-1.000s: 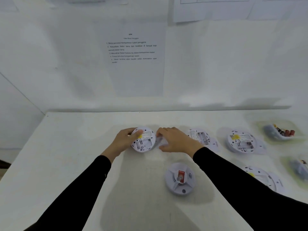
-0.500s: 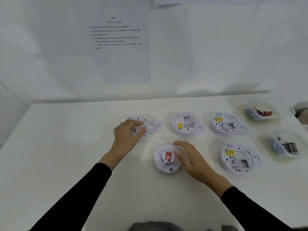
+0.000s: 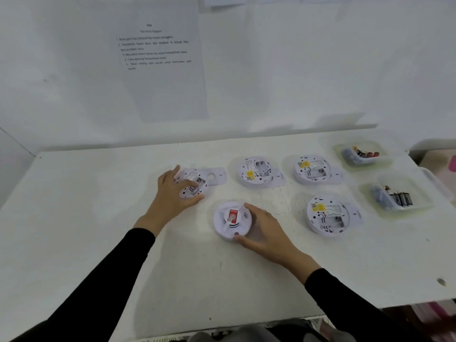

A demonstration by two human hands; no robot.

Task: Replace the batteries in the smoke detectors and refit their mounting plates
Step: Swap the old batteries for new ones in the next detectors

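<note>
At the middle of the table (image 3: 86,218), a face-up smoke detector (image 3: 232,219) is clasped at its rim by the curled fingers (image 3: 251,209) of the right hand (image 3: 265,233). An opened detector (image 3: 193,185) is gripped by the left hand (image 3: 170,196). Turning the face-up one over is probably required next.

On the table (image 3: 98,243) we see three smoke detectors (image 3: 255,172) in a back row, two nearer detectors (image 3: 327,215) before them — battery containers (image 3: 385,157) rightmost, one behind the other.

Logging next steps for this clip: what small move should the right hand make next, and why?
Probably lift and turn over the red-stickered detector: the right hand cups its rim, and it alone lies face up, so its battery side is hidden.
</note>
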